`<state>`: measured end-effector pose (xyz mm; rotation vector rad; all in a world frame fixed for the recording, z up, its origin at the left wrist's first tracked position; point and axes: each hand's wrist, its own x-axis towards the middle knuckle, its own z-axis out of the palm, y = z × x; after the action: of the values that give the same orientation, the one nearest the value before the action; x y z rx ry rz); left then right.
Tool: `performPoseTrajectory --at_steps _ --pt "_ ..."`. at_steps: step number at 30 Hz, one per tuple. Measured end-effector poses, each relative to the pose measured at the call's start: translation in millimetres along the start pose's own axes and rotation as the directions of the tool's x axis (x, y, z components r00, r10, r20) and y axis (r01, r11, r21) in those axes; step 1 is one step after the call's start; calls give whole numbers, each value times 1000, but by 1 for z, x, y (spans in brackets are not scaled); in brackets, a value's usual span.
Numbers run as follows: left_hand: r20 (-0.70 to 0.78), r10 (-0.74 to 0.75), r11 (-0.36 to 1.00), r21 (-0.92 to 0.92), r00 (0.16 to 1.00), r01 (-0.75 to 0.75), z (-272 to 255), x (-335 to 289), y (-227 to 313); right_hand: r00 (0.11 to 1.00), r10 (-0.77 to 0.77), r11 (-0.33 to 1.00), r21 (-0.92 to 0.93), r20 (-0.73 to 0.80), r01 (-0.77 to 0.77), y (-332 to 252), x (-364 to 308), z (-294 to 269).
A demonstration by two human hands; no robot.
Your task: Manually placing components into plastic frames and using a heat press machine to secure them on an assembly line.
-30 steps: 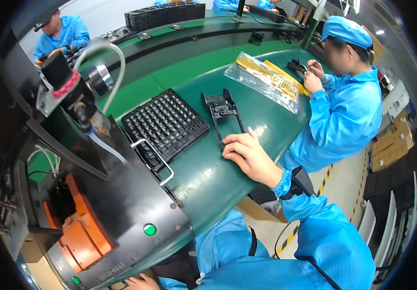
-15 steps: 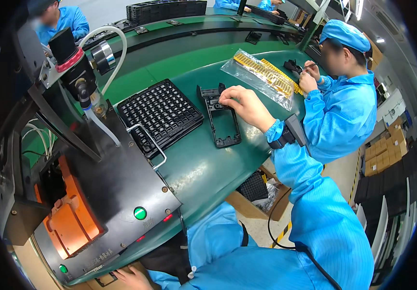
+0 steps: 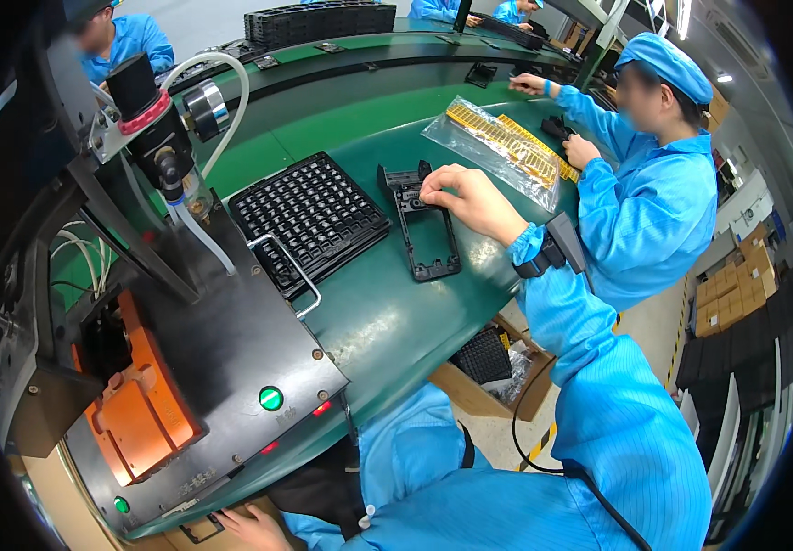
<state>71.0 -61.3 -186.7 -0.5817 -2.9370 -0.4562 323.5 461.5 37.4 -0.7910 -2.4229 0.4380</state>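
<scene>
Left of the frame's centre, a black grid tray (image 3: 309, 219) lies on the green table (image 3: 387, 312), its small cells dark so their contents cannot be told, and at upper right a clear bag (image 3: 497, 147) holds yellow strips. The black plastic frame (image 3: 424, 220) lies flat just right of the tray, and the right hand (image 3: 461, 195) rests on its upper end, fingers curled down onto it. The left hand (image 3: 249, 528) sits at the bottom edge, fingers spread against the black machine base (image 3: 222, 358), grasping nothing.

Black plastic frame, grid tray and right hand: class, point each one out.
black plastic frame (image 3: 435, 241), head view, its lower half.
grid tray (image 3: 309, 213), head view, middle of the grid.
right hand (image 3: 466, 195), head view, back of the hand.
</scene>
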Motion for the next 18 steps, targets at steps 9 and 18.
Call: performPoseTrajectory --at_steps 9,18 --pt "43 -15 1000 5 999 15 -4 2 1 998 50 998 40 44 -52 -6 3 -1" --pt "53 -24 1000 0 998 24 -13 2 9 925 301 934 125 232 -336 6 19 -8"
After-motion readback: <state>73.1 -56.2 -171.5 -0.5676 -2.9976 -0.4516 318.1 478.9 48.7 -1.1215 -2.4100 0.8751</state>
